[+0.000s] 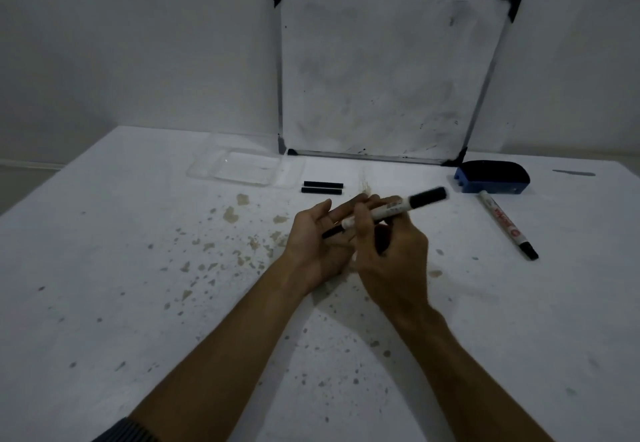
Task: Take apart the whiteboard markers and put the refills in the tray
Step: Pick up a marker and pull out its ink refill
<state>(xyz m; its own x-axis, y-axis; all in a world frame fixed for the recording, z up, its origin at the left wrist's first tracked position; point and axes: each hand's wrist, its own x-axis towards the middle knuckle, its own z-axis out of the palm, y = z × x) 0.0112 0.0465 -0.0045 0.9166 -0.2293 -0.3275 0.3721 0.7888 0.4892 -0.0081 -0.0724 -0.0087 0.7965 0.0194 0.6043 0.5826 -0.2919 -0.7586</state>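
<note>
My right hand [391, 254] grips a white whiteboard marker [394, 211] with a black cap, tilted with the cap up to the right. A thin black refill [333, 232] sticks out of its lower end over the palm of my left hand [317, 237], which lies open, palm up, beneath it. Two black refills [322, 188] lie side by side on the table, just right of the clear plastic tray [242, 168]. The tray looks empty. A second white marker [506, 224] lies on the table to the right.
A small whiteboard [388, 71] leans against the wall at the back. A blue and black eraser [491, 178] sits at its right foot. The white table [138, 268] is speckled with brown stains in the middle.
</note>
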